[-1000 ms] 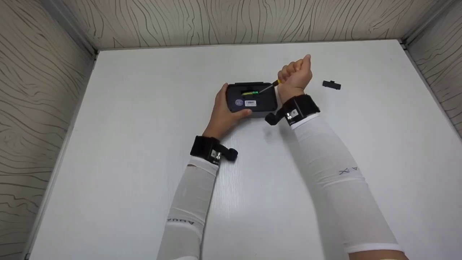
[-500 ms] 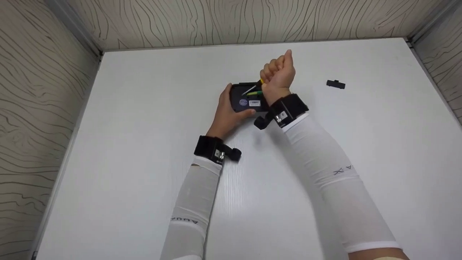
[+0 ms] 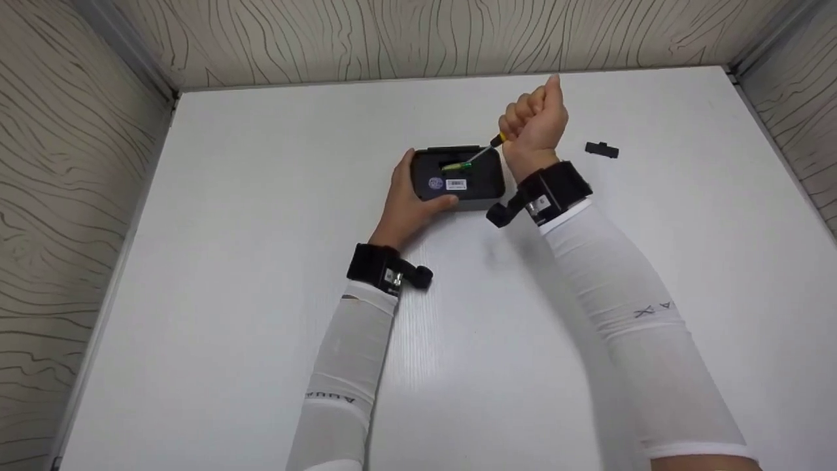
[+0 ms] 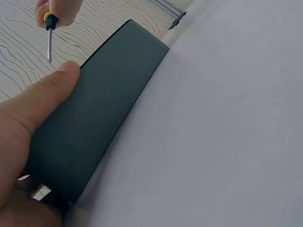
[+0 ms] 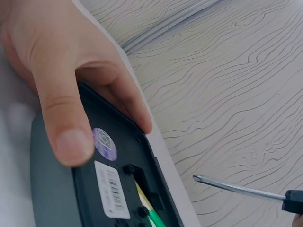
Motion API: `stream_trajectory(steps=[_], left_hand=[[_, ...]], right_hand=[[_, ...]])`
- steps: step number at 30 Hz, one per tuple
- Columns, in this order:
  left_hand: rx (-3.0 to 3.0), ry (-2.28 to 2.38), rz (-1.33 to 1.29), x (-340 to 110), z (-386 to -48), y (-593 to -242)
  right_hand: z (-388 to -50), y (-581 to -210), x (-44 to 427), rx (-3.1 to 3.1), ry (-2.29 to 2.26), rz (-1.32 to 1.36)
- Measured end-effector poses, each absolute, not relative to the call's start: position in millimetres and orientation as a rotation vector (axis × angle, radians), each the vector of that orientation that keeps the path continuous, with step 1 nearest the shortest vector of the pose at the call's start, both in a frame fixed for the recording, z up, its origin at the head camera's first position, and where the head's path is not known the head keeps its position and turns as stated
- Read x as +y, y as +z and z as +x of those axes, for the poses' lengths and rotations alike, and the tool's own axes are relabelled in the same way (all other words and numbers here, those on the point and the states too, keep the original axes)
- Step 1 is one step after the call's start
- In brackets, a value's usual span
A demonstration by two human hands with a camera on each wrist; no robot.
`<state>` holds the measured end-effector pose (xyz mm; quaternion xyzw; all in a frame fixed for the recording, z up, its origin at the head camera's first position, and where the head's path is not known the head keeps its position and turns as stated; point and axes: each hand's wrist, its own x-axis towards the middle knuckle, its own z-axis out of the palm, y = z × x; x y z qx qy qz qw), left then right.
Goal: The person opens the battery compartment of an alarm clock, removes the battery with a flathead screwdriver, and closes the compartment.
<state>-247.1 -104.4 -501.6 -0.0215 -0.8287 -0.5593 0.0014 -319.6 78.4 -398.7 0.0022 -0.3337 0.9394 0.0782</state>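
A dark box-shaped device [image 3: 484, 186] lies underside up on the white table, with a round sticker and a barcode label. In its small open compartment sits a yellow-and-green battery [image 3: 456, 167], also partly visible in the right wrist view. My left hand [image 3: 407, 208] grips the device's left end, thumb along the near edge and fingers at the far side. My right hand [image 3: 537, 125] is curled round the yellow-and-black handle of a screwdriver [image 5: 241, 190]. The metal shaft points down-left above the device; in the right wrist view its tip stands apart from the battery.
A small black compartment cover [image 3: 601, 150] lies on the white table [image 3: 261, 261] to the right of the device. Wood-patterned panels [image 3: 418, 39] stand behind the table and at both sides.
The screwdriver first swept left over the device with my right hand, then came back right and up. My left hand keeps its hold on the device.
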Motion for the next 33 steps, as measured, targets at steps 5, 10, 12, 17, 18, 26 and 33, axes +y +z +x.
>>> stream_trajectory(steps=[5,10,12,17,18,26,33], left_hand=[[-2.625,-1.730,-0.055,-105.1,-248.6,-501.2],[-2.629,-1.730,-0.059,-105.8,-249.9,-501.4],[-2.620,-1.733,-0.062,-105.9,-250.6,-501.7],[-2.608,-1.740,-0.066,-105.3,-252.8,-503.1],[-2.607,-1.743,-0.067,-104.8,-253.1,-503.3],[-2.597,-1.760,-0.058,-101.0,-254.5,-502.4],[-2.604,-1.764,-0.056,-100.9,-254.3,-502.9]], right_hand=[[-321.2,-393.8,86.5,-1.137,2.741,0.150],[-322.2,-389.3,95.8,-1.286,2.645,0.127],[-323.0,-386.8,99.2,-1.357,2.602,0.101],[-324.5,-381.4,106.4,-1.531,2.509,0.063],[-324.0,-380.5,107.9,-1.573,2.487,0.054],[-310.1,-367.9,116.9,-1.876,2.282,-0.022],[-321.1,-386.0,138.2,-2.023,2.111,-0.045]])
